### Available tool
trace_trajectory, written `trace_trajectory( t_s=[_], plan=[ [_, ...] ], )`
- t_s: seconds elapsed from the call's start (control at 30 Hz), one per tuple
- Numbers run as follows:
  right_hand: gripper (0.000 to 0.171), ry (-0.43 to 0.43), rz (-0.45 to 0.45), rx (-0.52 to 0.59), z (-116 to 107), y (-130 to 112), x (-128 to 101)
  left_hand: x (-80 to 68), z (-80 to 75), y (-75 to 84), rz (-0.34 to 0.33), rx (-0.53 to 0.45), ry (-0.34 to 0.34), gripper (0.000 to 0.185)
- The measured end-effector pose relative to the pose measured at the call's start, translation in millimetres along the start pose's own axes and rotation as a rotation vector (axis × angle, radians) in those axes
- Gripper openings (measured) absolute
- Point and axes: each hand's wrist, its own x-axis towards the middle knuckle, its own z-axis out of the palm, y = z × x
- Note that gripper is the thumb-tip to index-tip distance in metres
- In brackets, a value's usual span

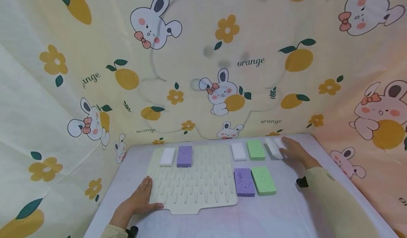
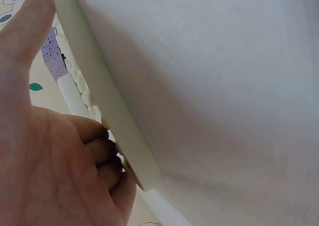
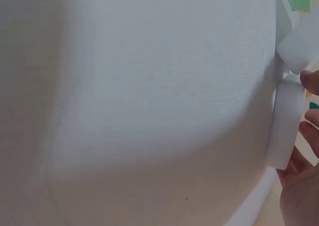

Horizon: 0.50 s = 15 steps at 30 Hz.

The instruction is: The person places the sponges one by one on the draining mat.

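My left hand (image 1: pixel 138 198) rests at the near left corner of a cream ridged mat (image 1: pixel 210 181), its fingers along the left edge and thumb on the front edge. In the left wrist view the fingertips (image 2: pixel 107 146) meet the mat's rim. A white sponge (image 1: pixel 167 157) and a purple sponge (image 1: pixel 184 156) lie on the mat's far left part. At the far right, my right hand (image 1: pixel 294 149) grips a white sponge (image 3: pixel 286 123), with the thumb at one end and fingers along its far side. Another white sponge (image 1: pixel 273 149) leans tilted right beside it.
Right of the mat stand a white sponge (image 1: pixel 238 152) and a green sponge (image 1: pixel 255 150) at the back. Nearer are a purple sponge (image 1: pixel 244 182) and a larger-looking green sponge (image 1: pixel 263 180). A printed cloth (image 1: pixel 197 54) rises behind the white table (image 1: pixel 216 225).
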Motion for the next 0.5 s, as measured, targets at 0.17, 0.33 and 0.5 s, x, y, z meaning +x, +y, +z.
trace_trajectory(
  t_s=[0.17,0.33,0.5],
  plan=[
    [0.077,0.044,-0.012,-0.034,2.8,3.7,-1.0,-0.5,-0.9,1.4,0.000,0.007,-0.006,0.134],
    [0.081,0.078,0.027,-0.048,4.8,6.6,-1.2,0.3,-0.3,1.7,0.004,0.008,-0.002,0.133],
    [0.084,0.117,0.031,-0.079,6.8,8.1,-4.2,0.4,-0.8,2.7,0.006,0.012,-0.002,0.133]
  ],
)
